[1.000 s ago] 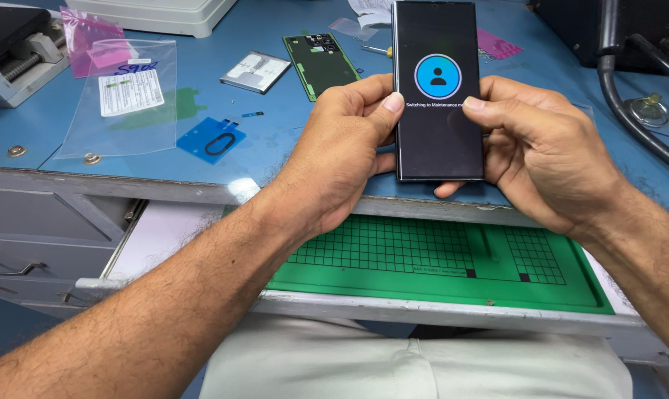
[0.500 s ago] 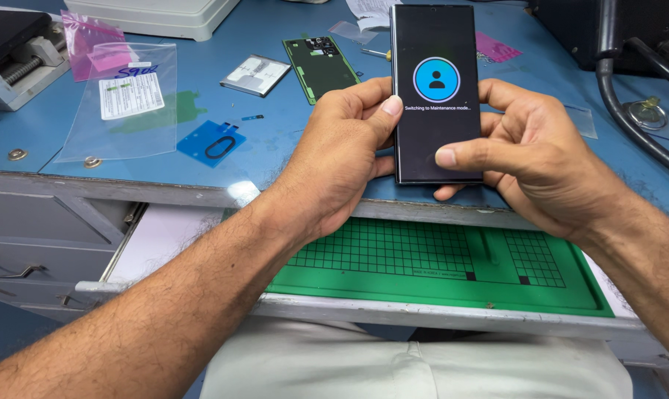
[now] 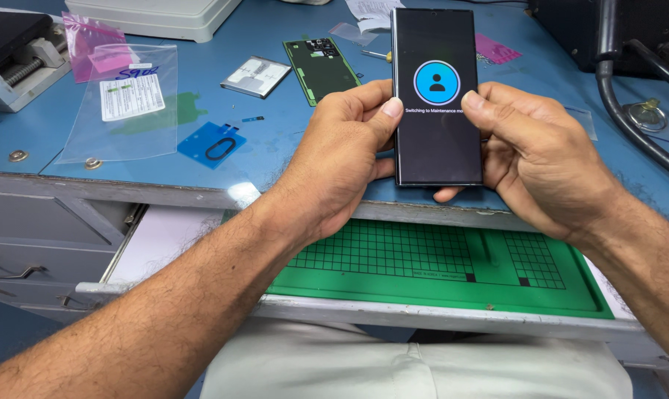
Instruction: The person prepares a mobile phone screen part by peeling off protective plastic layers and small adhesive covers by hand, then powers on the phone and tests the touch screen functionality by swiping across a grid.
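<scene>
While both hands work above the bench:
Phone: black smartphone (image 3: 437,96), upright over the near bench edge, screen lit with a blue round icon.
Grip: left hand (image 3: 342,159) and right hand (image 3: 537,159) clamped on its sides, thumbs on the glass.
Surface: blue workbench (image 3: 223,89), scuffed; green back cover (image 3: 321,68), clear bag (image 3: 124,100).
Below: open drawer, green grid mat (image 3: 452,266).

Phone (image 3: 438,133) between both hands, above drawer mat (image 3: 452,266).

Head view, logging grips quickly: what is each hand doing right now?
Left hand: closed on the left edge of the black rectangular smartphone with lit screen.
Right hand: closed on its right edge.
</scene>
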